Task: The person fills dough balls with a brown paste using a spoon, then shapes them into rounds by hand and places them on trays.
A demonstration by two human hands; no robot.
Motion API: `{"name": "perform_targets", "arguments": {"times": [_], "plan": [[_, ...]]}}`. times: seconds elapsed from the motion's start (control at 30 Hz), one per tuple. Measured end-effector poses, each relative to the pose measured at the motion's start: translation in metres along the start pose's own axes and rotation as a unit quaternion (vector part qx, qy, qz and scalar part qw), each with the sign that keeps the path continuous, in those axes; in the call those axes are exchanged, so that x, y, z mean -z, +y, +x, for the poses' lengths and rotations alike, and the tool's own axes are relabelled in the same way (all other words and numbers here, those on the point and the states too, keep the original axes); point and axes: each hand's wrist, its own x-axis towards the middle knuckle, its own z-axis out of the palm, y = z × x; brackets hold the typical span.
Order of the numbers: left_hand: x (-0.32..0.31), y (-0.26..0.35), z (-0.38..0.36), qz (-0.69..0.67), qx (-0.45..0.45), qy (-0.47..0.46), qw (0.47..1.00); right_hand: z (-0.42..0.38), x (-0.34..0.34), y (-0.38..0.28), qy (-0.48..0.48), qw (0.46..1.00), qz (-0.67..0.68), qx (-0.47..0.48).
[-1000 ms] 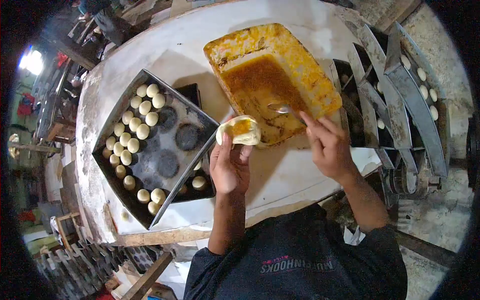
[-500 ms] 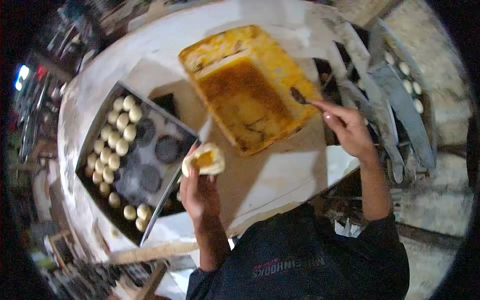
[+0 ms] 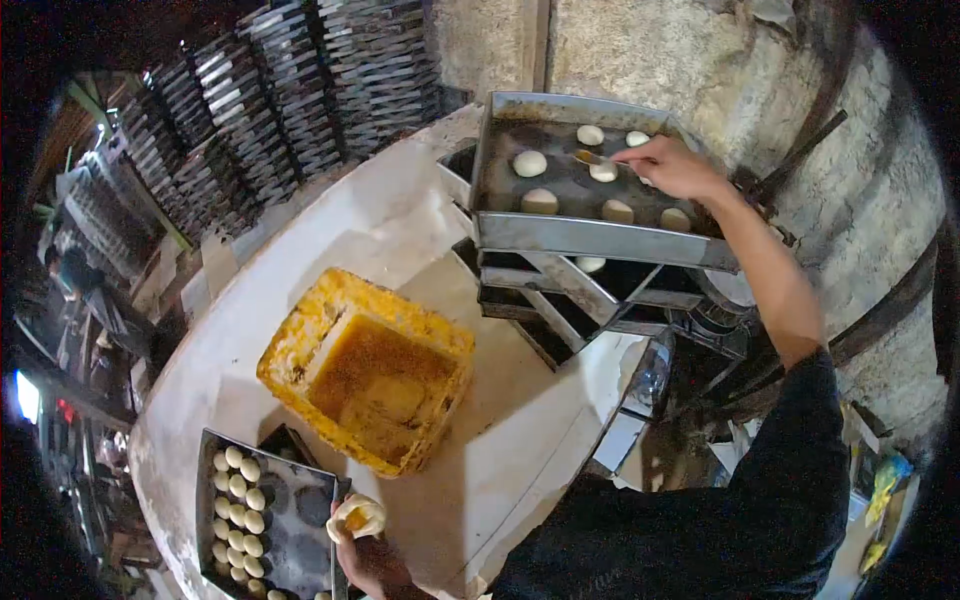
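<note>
My left hand (image 3: 365,560) holds a filled dough piece (image 3: 358,516) low in the view, above the right edge of a dark tray of small dough balls (image 3: 240,500). My right hand (image 3: 672,165) reaches far out over a metal tray (image 3: 590,232) on top of a stack, holding a spoon (image 3: 592,157) among several flat dough rounds such as the round (image 3: 530,163). A yellow tub of brown filling (image 3: 368,370) sits between both hands on the white table (image 3: 390,215).
More metal trays (image 3: 560,290) are stacked under the top one at the table's right. Racks of dark trays (image 3: 260,90) line the back. A rough stone wall (image 3: 720,60) stands behind the stack. A dim room lies to the left.
My head has turned up and right. My right hand left the yellow tub and carried the spoon to the top stacked tray. My left hand kept the filled dough near the ball tray.
</note>
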Motion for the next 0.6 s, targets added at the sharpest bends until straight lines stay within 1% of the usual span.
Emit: {"name": "perform_targets", "arguments": {"times": [0.03, 0.1, 0.13, 0.17, 0.2, 0.23, 0.3, 0.33, 0.37, 0.4, 0.43, 0.47, 0.53, 0.57, 0.6], "plan": [[-0.006, -0.001, -0.002, 0.016, -0.001, -0.004, 1.000, -0.002, -0.002, 0.003, 0.001, 1.000, 0.005, 0.000], [-0.028, 0.003, -0.013, 0.029, -0.018, 0.013, 0.999, -0.014, -0.007, -0.015, 0.064, 0.981, 0.173, 0.066], [-0.024, -0.001, -0.014, 0.028, -0.006, 0.014, 0.999, -0.026, -0.004, -0.030, 0.051, 0.977, 0.171, 0.117], [-0.035, -0.001, -0.019, 0.031, -0.021, -0.004, 0.999, -0.038, -0.007, -0.043, 0.061, 0.961, 0.194, 0.187], [-0.048, 0.002, -0.026, 0.071, -0.007, 0.043, 0.997, -0.059, -0.006, -0.069, 0.014, 0.959, 0.240, 0.150], [-0.035, -0.006, -0.027, 0.034, 0.016, 0.063, 0.997, -0.075, -0.016, -0.091, -0.013, 0.948, 0.261, 0.179], [-0.043, -0.011, -0.031, 0.025, -0.014, 0.052, 0.998, -0.098, -0.054, -0.136, -0.076, 0.929, 0.271, 0.239], [-0.044, -0.008, -0.033, -0.050, 0.022, 0.037, 0.998, -0.104, -0.080, -0.152, -0.100, 0.919, 0.275, 0.264], [-0.043, -0.007, -0.035, -0.068, 0.005, 0.027, 0.997, -0.101, -0.121, -0.171, -0.030, 0.878, 0.309, 0.365], [-0.041, -0.006, -0.039, -0.086, -0.011, 0.014, 0.996, -0.104, -0.141, -0.181, -0.176, 0.893, 0.304, 0.281], [-0.036, -0.003, -0.044, -0.085, -0.012, 0.027, 0.996, -0.106, -0.151, -0.196, -0.176, 0.911, 0.244, 0.283], [-0.031, 0.001, -0.048, -0.073, -0.024, 0.037, 0.996, -0.105, -0.171, -0.199, -0.186, 0.907, 0.243, 0.290], [-0.016, 0.009, -0.055, -0.062, -0.038, 0.054, 0.996, -0.101, -0.211, -0.199, -0.171, 0.927, 0.175, 0.284], [-0.007, 0.012, -0.061, -0.049, -0.061, 0.069, 0.995, -0.105, -0.206, -0.196, -0.135, 0.921, 0.190, 0.312], [0.002, 0.015, -0.066, -0.037, -0.083, 0.085, 0.992, -0.108, -0.196, -0.192, -0.140, 0.919, 0.188, 0.318]]}}
